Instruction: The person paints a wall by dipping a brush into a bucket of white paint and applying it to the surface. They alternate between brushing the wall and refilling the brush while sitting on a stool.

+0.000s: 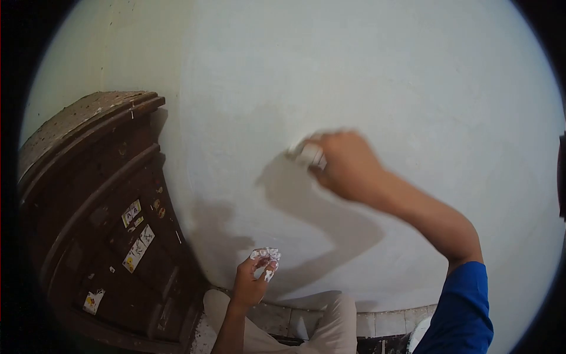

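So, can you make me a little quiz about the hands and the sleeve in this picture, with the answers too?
1. True or false: the left hand has white stuff on its fingers.
2. What colour is the sleeve? A red, B blue, C green.
3. Fill in: the ____ hand holds a pale thing.

Key: 1 true; 2 B; 3 right, as in right hand.

1. Cupboard (88, 248): at the wall's (413, 88) left edge.
2. Stickers (139, 249): on the cupboard's front.
3. Right hand (351, 162): before the wall's middle, held object (311, 154) at its left.
4. Left hand (252, 280): lower, right of the cupboard.
5. Tiles (384, 321): along the wall's bottom edge, beyond the legs (337, 324).
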`<action>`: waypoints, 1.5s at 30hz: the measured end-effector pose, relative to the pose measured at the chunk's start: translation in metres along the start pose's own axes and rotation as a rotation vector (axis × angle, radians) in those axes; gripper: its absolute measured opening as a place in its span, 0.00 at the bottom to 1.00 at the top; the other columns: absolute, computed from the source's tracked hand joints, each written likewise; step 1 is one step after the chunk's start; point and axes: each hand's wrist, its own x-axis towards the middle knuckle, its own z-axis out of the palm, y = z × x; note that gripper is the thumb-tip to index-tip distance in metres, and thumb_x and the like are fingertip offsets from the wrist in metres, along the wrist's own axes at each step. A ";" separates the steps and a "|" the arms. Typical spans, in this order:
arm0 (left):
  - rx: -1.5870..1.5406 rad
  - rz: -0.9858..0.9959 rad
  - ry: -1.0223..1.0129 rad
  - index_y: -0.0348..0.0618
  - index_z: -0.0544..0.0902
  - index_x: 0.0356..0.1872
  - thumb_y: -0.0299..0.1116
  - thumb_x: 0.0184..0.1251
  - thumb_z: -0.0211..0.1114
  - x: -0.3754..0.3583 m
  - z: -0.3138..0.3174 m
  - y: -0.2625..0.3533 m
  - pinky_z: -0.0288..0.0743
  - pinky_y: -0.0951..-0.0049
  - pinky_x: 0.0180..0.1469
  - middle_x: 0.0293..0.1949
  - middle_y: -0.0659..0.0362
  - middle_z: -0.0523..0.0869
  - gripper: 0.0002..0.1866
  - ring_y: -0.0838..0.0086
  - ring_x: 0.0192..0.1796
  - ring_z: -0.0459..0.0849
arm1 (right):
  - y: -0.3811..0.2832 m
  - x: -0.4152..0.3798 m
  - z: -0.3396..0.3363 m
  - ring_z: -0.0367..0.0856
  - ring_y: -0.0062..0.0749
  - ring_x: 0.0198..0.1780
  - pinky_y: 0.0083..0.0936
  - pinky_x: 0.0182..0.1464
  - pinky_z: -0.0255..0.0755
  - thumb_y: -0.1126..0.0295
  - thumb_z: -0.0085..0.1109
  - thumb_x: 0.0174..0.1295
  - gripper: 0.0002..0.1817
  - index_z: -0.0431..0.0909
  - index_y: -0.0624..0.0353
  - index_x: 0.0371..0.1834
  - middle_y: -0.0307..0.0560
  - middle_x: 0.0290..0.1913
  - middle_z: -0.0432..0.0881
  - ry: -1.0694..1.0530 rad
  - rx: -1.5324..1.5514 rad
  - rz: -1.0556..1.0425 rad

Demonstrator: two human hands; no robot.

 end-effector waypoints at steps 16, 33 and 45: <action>0.058 0.048 0.051 0.35 0.79 0.46 0.28 0.64 0.63 0.003 -0.009 0.003 0.73 0.74 0.50 0.38 0.58 0.84 0.12 0.77 0.43 0.81 | -0.030 -0.009 0.018 0.81 0.50 0.34 0.40 0.33 0.75 0.73 0.55 0.50 0.10 0.77 0.62 0.37 0.54 0.31 0.78 -0.018 -0.108 -0.225; 0.034 0.067 0.102 0.34 0.78 0.46 0.26 0.65 0.62 -0.005 -0.013 -0.006 0.74 0.76 0.49 0.38 0.58 0.84 0.11 0.78 0.42 0.81 | -0.027 0.012 0.051 0.81 0.48 0.32 0.39 0.34 0.76 0.76 0.57 0.49 0.11 0.78 0.57 0.37 0.55 0.34 0.80 -0.123 -0.018 -0.208; 0.001 0.088 0.140 0.35 0.78 0.46 0.26 0.65 0.62 -0.008 -0.022 -0.002 0.73 0.76 0.50 0.38 0.60 0.84 0.11 0.79 0.43 0.81 | -0.034 0.005 0.072 0.82 0.51 0.36 0.35 0.24 0.77 0.71 0.56 0.52 0.12 0.77 0.67 0.37 0.59 0.33 0.77 0.064 -0.534 -0.518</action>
